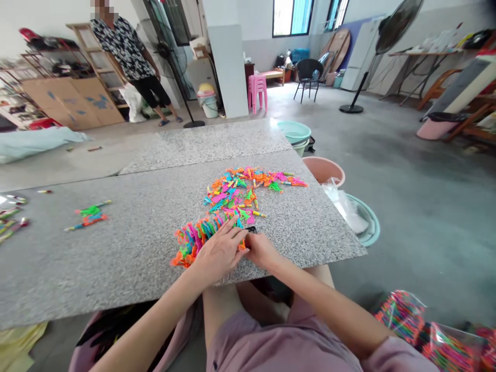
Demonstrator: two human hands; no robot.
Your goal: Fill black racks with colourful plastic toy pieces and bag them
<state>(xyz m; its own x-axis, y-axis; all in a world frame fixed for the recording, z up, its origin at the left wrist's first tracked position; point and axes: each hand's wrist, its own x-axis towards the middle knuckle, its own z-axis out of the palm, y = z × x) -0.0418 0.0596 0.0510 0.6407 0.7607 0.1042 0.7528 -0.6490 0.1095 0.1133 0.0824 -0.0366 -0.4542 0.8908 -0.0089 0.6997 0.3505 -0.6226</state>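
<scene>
A tight row of small colourful plastic pieces [189,238] stands near the front edge of the stone table [302,227]. Across the right part of this row lies my left hand [219,253], its fingers stretched out over the tops. My right hand [263,251] is closed at the row's right end, on a small black piece [251,229] that shows just above its fingers. What the black piece is, I cannot make out. Behind both hands spreads a loose heap of similar plastic pieces [232,192] in orange, pink, green and blue, some with striped sticks.
A few loose pieces [91,213] lie to the left. Past the table's right edge stand a pink basin [327,168] and green basins [372,225]. Filled clear bags [403,312] sit on the floor at lower right. A person [126,51] stands beyond the table.
</scene>
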